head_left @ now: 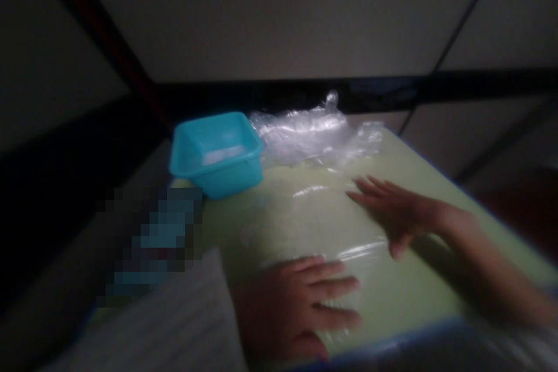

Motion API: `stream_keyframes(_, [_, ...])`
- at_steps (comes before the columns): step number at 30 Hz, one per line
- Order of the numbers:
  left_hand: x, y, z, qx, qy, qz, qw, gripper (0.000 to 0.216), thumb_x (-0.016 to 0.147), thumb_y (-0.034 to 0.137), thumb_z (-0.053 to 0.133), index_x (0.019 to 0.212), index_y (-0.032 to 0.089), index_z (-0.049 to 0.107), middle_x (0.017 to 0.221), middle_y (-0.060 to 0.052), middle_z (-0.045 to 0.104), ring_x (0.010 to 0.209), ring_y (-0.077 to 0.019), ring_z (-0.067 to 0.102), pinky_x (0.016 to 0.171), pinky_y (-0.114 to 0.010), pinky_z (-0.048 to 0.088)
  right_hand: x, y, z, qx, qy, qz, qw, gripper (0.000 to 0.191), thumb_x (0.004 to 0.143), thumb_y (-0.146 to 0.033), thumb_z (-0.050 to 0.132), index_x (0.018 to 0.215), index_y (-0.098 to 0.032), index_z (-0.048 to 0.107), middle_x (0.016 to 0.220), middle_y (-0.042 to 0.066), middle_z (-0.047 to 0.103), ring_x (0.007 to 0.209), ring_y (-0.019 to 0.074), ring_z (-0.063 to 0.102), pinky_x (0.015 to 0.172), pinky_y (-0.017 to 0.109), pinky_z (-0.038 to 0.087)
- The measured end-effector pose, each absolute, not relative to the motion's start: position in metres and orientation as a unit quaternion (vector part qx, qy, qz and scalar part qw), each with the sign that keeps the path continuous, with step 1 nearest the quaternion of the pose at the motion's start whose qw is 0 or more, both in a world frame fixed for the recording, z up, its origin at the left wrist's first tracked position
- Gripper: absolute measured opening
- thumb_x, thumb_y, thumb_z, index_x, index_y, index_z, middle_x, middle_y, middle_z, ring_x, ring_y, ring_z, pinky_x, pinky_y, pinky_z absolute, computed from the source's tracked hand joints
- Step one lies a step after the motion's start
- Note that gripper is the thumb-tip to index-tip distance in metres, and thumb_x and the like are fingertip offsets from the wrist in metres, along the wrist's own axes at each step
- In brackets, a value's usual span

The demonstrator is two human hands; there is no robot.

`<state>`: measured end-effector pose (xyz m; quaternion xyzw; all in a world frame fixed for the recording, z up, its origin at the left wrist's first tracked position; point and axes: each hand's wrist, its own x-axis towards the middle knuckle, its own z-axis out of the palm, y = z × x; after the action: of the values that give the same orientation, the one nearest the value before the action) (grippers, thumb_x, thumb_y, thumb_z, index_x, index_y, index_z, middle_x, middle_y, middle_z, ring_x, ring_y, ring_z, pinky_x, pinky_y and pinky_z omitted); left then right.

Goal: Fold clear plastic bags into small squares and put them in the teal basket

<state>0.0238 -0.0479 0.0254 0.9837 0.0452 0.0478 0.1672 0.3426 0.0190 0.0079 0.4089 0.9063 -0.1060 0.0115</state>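
Note:
My left hand (pixel 296 308) lies open near the front edge of the yellow-green table, fingers spread and pointing right. It rests on or just over a clear, shiny plastic sheet (pixel 314 226) spread across the tabletop. From the right comes my right hand (pixel 387 206), also open, its fingers stretched over the sheet's right side. Whether its palm touches the plastic, I cannot tell. Neither hand holds anything. Crumpled clear plastic (pixel 305 133) is bunched at the back of the table.
A turquoise plastic basin (pixel 231 177) stands at the back left corner, with something whitish inside. Left of my sleeve, a pixelated patch hides some bluish item. Behind the table (pixel 429 186) rises a pale panelled wall (pixel 283 17) with a dark band. The scene is dim and blurred.

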Motion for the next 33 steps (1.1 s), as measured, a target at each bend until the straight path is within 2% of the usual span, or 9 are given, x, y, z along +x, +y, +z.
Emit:
stream_keyframes(3, [0.024,-0.048,0.026,0.982,0.048,0.036,0.177,0.043,0.091,0.044,0.043,0.131,0.029,0.045,0.146,0.000,0.033,0.137,-0.0244,0.022,0.111,-0.041,0.023,0.341,0.017,0.018,0.393,0.910,-0.130,0.013,0.132,0.034,-0.064,0.079,0.145,-0.023,0.020,0.152,0.014,0.008,0.134,0.0449,0.009,0.106,0.060,0.016])
stream_keyframes(7, [0.025,-0.048,0.030,0.968,0.053,0.083,0.233,0.039,0.092,0.040,0.042,0.126,0.022,0.051,0.144,-0.002,0.037,0.135,-0.0203,0.028,0.113,-0.037,0.021,0.327,0.006,0.047,0.343,0.918,-0.200,-0.009,0.112,0.056,-0.063,0.071,0.145,-0.025,0.015,0.153,0.009,0.006,0.138,0.0354,0.006,0.107,0.056,0.017])
stream_keyframes(9, [0.023,-0.046,0.034,0.938,0.097,0.177,0.281,0.036,0.092,0.038,0.041,0.117,0.018,0.057,0.136,-0.006,0.049,0.127,-0.0194,0.041,0.109,-0.035,0.030,0.314,-0.002,0.061,0.317,0.919,-0.231,-0.039,0.098,0.064,-0.061,0.066,0.144,-0.024,0.022,0.153,0.007,0.009,0.139,0.0310,0.006,0.108,0.052,0.019])
stream_keyframes(11, [0.021,-0.040,0.036,0.891,0.171,0.272,0.320,0.031,0.093,0.036,0.040,0.105,0.017,0.062,0.121,-0.008,0.061,0.113,-0.0191,0.055,0.099,-0.034,0.042,0.299,-0.011,0.071,0.275,0.925,-0.254,-0.062,0.077,0.067,-0.056,0.067,0.132,-0.023,0.043,0.151,0.007,0.019,0.138,0.0284,0.013,0.107,0.046,0.024])
stream_keyframes(15, [0.015,-0.021,0.036,0.805,0.279,0.369,0.371,0.027,0.090,0.033,0.046,0.086,0.015,0.065,0.095,-0.008,0.070,0.091,-0.0197,0.064,0.083,-0.033,0.050,0.271,-0.025,0.072,0.191,0.936,-0.294,-0.033,0.033,0.068,-0.033,0.072,0.095,-0.017,0.062,0.117,0.009,0.053,0.112,0.0216,0.048,0.093,0.033,0.040])
stream_keyframes(20, [0.009,-0.002,0.029,0.771,0.326,0.381,0.393,0.022,0.086,0.027,0.050,0.082,0.013,0.067,0.084,-0.007,0.069,0.085,-0.0191,0.063,0.079,-0.031,0.048,0.250,-0.040,0.054,0.157,0.964,-0.215,-0.006,0.013,0.062,-0.016,0.067,0.071,-0.017,0.058,0.079,0.000,0.055,0.076,0.0146,0.050,0.075,0.027,0.042])
stream_keyframes(23, [0.007,0.004,0.026,0.778,0.326,0.370,0.391,0.021,0.086,0.026,0.051,0.082,0.013,0.067,0.083,-0.006,0.067,0.083,-0.0182,0.062,0.078,-0.030,0.047,0.242,-0.050,0.051,0.128,0.980,-0.150,0.002,0.002,0.068,-0.016,0.058,0.070,-0.017,0.058,0.075,0.001,0.056,0.072,0.0154,0.049,0.075,0.030,0.041])
stream_keyframes(26, [0.005,0.007,0.023,0.787,0.325,0.355,0.387,0.020,0.085,0.025,0.050,0.083,0.013,0.066,0.083,-0.006,0.067,0.083,-0.0180,0.062,0.078,-0.030,0.047,0.238,-0.056,0.052,0.113,0.987,-0.112,0.005,0.006,0.075,-0.018,0.053,0.072,-0.017,0.058,0.076,0.003,0.058,0.071,0.0164,0.049,0.077,0.032,0.040])
stream_keyframes(33, [0.005,0.010,0.019,0.810,0.289,0.343,0.378,0.019,0.086,0.023,0.050,0.086,0.013,0.066,0.089,-0.008,0.067,0.088,-0.0190,0.061,0.082,-0.032,0.047,0.240,-0.048,0.050,0.113,0.977,-0.181,0.007,0.003,0.071,-0.016,0.056,0.069,-0.018,0.057,0.073,0.000,0.057,0.069,0.0139,0.051,0.066,0.026,0.040])
